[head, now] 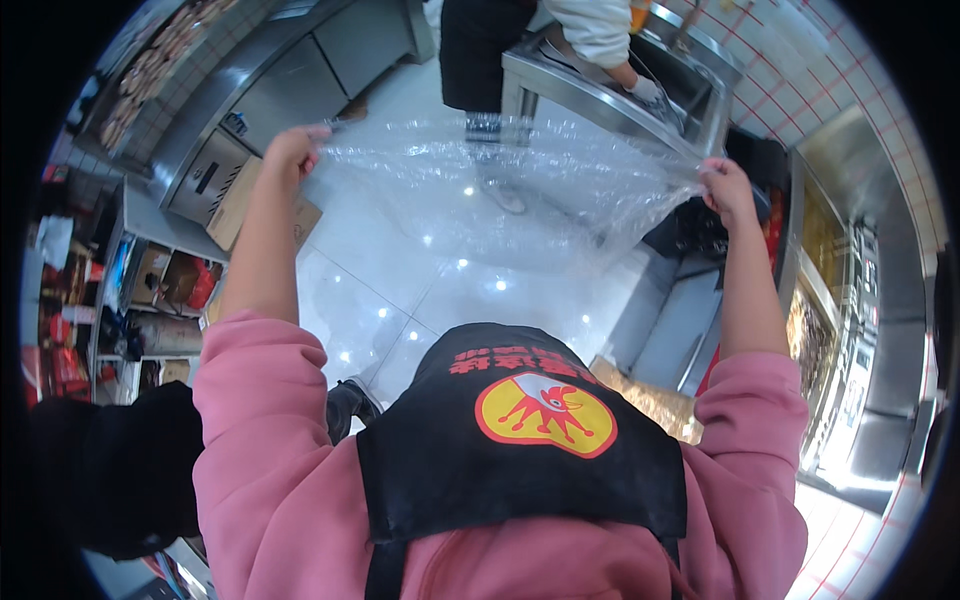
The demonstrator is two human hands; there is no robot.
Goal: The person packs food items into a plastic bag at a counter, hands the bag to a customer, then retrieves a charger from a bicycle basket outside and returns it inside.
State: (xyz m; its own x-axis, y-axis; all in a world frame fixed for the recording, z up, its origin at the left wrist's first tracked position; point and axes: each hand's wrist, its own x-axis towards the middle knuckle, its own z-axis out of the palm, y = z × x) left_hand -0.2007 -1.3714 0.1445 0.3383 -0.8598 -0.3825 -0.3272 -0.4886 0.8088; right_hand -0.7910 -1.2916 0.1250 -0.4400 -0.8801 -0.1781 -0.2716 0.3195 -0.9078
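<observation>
Between my raised hands stretches a clear plastic sheet or bag (pixel 480 172), crinkled and see-through, hanging over the floor in front of me. My left hand (pixel 295 154) grips its left end in a closed fist. Its right end is bunched in the fingers of my right hand (pixel 727 187), and creases run down from that grip. Both arms reach forward, spread wide. Whether the plastic is a single layer or a bag, I cannot tell.
Ahead, a co-worker's gloved hand (pixel 649 94) reaches into a steel sink (pixel 615 101). A cardboard box (pixel 232 206) leans by steel cabinets (pixel 289 94) at left, near a cluttered shelf (pixel 161 300). Fryer-like equipment (pixel 814 300) stands at right. Another person's dark-clothed part (pixel 120 465) is close at lower left.
</observation>
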